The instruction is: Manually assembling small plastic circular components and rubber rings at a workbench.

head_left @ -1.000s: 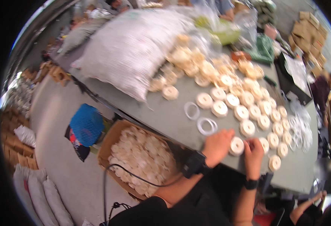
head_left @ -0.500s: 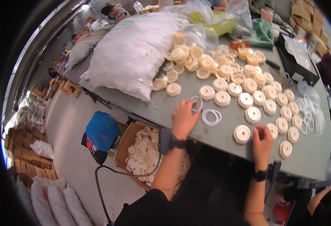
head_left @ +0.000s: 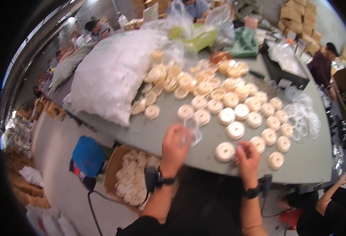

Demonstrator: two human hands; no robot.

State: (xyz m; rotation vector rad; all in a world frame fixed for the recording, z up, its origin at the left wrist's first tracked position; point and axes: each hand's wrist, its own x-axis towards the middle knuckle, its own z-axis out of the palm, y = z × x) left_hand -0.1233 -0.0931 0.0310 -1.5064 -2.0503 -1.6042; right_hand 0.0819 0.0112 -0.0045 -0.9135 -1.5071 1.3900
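On the grey-green table, my left hand (head_left: 176, 144) is closed, with a thin translucent ring (head_left: 191, 122) at its fingertips; motion blurs the grip. Just beyond those fingers, more translucent rings (head_left: 196, 137) lie on the tabletop. My right hand (head_left: 247, 158) is beside a round cream plastic cap (head_left: 225, 152) with a hole in its centre. Its fingers are bent and slightly apart, the tips close to the cap's right edge; whether they touch it I cannot tell. Similar cream caps (head_left: 235, 130) lie in loose rows beyond and to the right of that hand.
A heap of cream parts (head_left: 184, 80) covers the table's middle, beside a large white woven sack (head_left: 106, 74). Translucent rings (head_left: 304, 114) pile up at right, near a black tray (head_left: 285, 72). Below the table edge stands a carton (head_left: 112, 167) of cream pieces. Other people work nearby.
The view has swung, so the table sits lower and further left. My left hand has come nearer the loose rings. My right hand's fingers have loosened from a pinch and moved closer to the nearest cap.
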